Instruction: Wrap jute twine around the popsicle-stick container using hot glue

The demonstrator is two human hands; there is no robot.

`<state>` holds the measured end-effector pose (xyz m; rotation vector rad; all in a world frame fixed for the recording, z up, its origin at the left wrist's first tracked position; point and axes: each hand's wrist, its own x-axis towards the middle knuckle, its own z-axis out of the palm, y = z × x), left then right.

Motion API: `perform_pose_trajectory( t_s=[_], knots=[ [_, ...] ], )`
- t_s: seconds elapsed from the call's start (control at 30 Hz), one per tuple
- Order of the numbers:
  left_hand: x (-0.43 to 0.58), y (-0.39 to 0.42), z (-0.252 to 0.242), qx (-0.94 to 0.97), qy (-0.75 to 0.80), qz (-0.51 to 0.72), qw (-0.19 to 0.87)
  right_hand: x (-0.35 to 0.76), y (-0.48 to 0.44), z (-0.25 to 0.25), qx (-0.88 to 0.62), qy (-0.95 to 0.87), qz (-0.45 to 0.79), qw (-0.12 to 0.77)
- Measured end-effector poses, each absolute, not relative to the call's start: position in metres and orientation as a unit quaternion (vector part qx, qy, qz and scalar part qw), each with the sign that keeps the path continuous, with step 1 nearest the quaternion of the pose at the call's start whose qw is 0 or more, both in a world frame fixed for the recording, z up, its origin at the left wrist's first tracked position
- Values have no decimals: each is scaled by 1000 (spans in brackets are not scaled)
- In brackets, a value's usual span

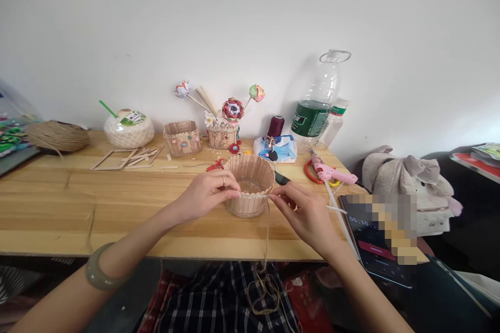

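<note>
A round basket of wooden craft sticks point(250, 206) stands on the table in front of me. Twine runs along its near rim, and a loose length of twine point(267, 234) drops from the rim's right side over the table edge to a tangle on my lap. At the rim's left front, my left hand point(207, 193) pinches the basket edge with thumb and fingers; whether twine is also between them is hard to see. My right hand point(303, 210), just right of the basket, pinches the twine between thumb and forefinger close to the rim.
Behind the basket are a smaller stick basket point(183, 139), a pot with paper flowers point(222, 137), a tissue pack point(287, 149) and a large bottle point(314, 109). A pink glue gun point(332, 173) and a phone point(371, 239) lie right. Leftward are loose sticks point(142, 157) and a twine ball point(58, 136).
</note>
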<state>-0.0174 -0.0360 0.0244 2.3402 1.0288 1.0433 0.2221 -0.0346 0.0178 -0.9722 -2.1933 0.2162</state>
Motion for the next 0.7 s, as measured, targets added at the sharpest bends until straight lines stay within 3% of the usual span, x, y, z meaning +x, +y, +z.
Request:
perform_pose_trajectory(
  t_s=[0.4,0.7],
  knots=[
    [-17,-33,21,841,347,381,168,221,-30,14,-388,-851,31,351],
    [-22,-40,33,853,364,338,160,220,-40,14,-353,-838,14,417]
  ],
)
